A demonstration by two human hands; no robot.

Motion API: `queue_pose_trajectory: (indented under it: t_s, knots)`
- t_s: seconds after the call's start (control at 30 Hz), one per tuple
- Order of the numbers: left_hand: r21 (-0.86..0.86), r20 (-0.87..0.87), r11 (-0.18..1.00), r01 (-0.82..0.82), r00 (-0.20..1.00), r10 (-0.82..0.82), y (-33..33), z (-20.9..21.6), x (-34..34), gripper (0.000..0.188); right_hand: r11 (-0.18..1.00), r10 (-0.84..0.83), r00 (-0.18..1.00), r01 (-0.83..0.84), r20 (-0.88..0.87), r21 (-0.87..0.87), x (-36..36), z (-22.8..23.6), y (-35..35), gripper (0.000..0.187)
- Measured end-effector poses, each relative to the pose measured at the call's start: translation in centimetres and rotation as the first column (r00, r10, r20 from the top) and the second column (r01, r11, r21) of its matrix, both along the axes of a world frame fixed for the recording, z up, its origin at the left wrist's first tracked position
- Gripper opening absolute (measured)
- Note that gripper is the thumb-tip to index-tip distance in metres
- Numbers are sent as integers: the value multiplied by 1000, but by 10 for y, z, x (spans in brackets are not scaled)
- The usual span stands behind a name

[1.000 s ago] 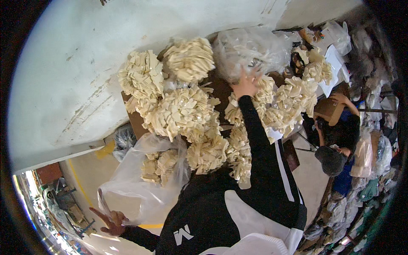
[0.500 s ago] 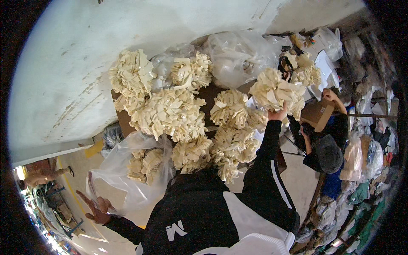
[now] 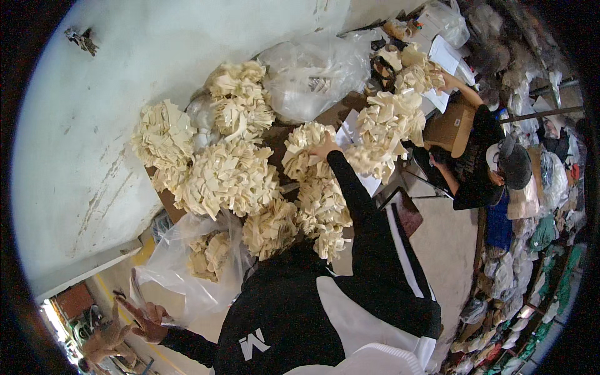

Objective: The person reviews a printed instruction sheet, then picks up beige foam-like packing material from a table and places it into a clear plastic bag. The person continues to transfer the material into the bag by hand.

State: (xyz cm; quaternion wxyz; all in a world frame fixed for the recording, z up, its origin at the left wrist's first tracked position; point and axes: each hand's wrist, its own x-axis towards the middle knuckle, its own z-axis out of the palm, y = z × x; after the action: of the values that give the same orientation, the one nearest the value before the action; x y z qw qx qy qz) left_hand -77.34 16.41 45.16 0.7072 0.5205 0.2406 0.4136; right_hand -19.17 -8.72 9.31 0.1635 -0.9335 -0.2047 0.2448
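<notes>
Bundles of flat cream strips, cloth-like and fanned out, are heaped on a brown table; a large heap lies in the middle. My right hand is closed around the right edge of a cream bundle near the table's centre. At lower left my left hand pinches the rim of a clear plastic bag, with two fingers pointing outward. Inside this bag sit more cream strips. Another cream bundle rests to the right of my right hand, on white paper.
A big filled plastic bag stands against the pale wall. To the right, a co-worker in a cap reaches over the table beside a cardboard box. Wrapped goods crowd the right side. A tan shape at lower left is unclear.
My right hand has let go of the bundle at the right and moved left to another one. The co-worker's arm now reaches toward the far bundles. The view has shifted.
</notes>
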Motion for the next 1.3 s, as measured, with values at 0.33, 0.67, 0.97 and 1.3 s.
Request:
queue_pose_trajectory:
  t_s: [0.33,0.67,0.97,1.3]
  knots:
    - [-8,177,966,258,951,-252,4,12,2,93,715,-61,773,475,-631,513,18,63,-69,78]
    - [-65,212,994,89,975,-73,-2,13,8,93,98,174,722,664,-670,741,-19,156,-27,45]
    - [-69,248,991,115,964,-94,13,2,9,92,28,180,853,493,-490,869,-75,242,17,79]
    - [-80,296,991,108,952,-80,8,-2,2,92,848,-517,852,523,-82,85,-106,50,-101,105]
